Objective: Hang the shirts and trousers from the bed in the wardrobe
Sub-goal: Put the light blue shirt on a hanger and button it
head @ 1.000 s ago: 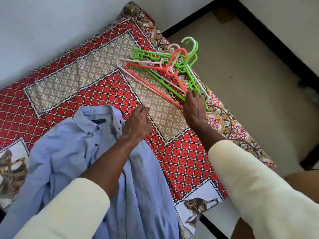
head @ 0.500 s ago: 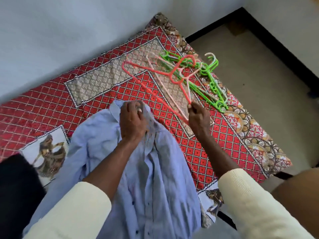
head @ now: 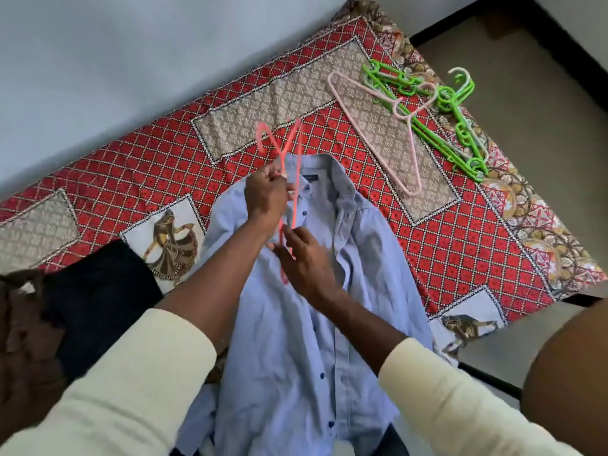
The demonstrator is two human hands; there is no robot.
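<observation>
Both hands have come together over the blue shirt [head: 296,340] on the bed [head: 138,166]: left hand [head: 266,195] and right hand [head: 304,258] each grip the blurred red hanger [head: 289,153] at the collar. Pink hanger [head: 378,133] and green hangers [head: 460,126] lie far right.

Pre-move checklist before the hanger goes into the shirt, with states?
1. Coral hanger in hand: ok, left hand grips it and right hand holds its lower part.
2. Hanger over the collar of the light blue shirt: ok.
3. Shirt lying flat on the bed: ok.
4. Collar open enough for the hanger: cannot tell, hands cover it.
5. Hanger inside the shirt: not ok, not yet.
6. Spare hangers apart: ok, pink hanger and green hangers lie aside.
</observation>
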